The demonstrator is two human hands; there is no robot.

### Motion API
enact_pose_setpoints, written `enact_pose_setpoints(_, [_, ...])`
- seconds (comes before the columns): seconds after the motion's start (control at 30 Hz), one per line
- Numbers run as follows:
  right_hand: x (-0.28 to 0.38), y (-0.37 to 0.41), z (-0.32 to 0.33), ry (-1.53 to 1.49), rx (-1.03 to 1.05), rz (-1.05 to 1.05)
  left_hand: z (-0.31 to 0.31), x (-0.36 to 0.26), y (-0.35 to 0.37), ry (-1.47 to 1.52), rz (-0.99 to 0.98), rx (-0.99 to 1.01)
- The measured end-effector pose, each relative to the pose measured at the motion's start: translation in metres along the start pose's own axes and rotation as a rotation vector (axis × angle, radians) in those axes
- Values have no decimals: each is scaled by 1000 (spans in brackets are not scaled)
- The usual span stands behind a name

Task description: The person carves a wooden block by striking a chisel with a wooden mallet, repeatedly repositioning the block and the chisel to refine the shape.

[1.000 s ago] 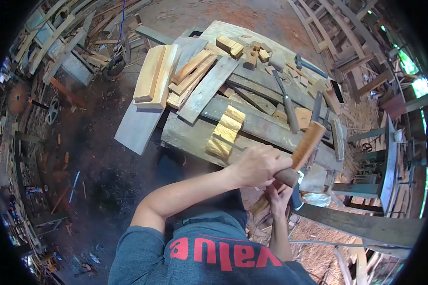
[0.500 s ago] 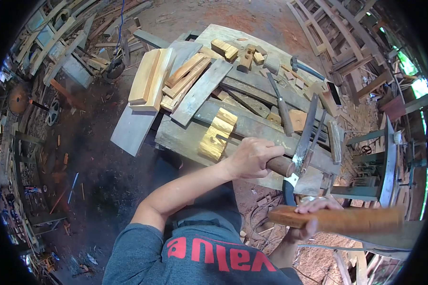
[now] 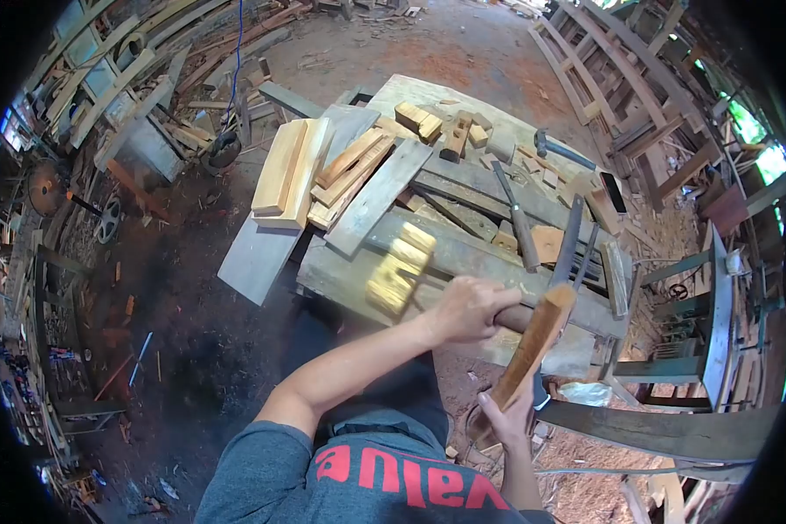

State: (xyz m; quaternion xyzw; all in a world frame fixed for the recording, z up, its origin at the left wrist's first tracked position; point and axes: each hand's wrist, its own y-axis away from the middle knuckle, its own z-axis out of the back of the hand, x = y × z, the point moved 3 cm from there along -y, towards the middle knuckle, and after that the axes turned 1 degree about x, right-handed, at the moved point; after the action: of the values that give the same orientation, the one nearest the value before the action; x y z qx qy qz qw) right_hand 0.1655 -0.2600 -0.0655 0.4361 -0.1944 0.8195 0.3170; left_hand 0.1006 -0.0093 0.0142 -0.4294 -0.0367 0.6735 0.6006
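Observation:
My left hand is wrapped round a chisel. The thick brown handle end sticks out to the right of my fist, and the thin dark shaft points left at a notched yellow wood block. The block lies at the bench's near edge and looks blurred; whether the tip is inside the notch cannot be made out. In my right hand is a thick brown wooden mallet, gripped at its lower part and tilted up. Its top end appears right beside the chisel handle's end.
On the workbench lie boards, a hammer, a file, a saw blade, a phone and offcuts. A long plank runs at the right. Lumber and sawdust surround the bench.
The wooden mallet has swung from lying sideways at the right to pointing up at the chisel's handle. My left hand keeps its grip, and the yellow block has become blurred.

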Motion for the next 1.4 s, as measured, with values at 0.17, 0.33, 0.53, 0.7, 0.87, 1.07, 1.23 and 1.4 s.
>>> enact_pose_setpoints(0.17, [69,-19,27,-999,-80,27,1,-1,-2,2,22,4])
enact_pose_setpoints(0.33, [40,-17,1,-192,-49,-17,-7,13,-5,-60,43,9])
enact_pose_setpoints(0.53, [62,-24,36,-1036,-151,237,-20,0,-1,-32,26,48])
enact_pose_setpoints(0.7, [-8,-14,6,-169,53,-60,-19,3,6,-47,21,64])
enact_pose_setpoints(0.87, [6,-10,18,-537,-149,-143,-11,-15,1,-4,-109,34])
enact_pose_setpoints(1.07, [-2,-13,13,-350,-90,-118,18,-36,-6,33,-164,6])
enact_pose_setpoints(1.23, [20,-14,7,-394,-42,-186,30,-15,9,14,-113,-89])
enact_pose_setpoints(1.4, [73,-33,9,-112,18,-55,49,-3,15,34,-56,-255])
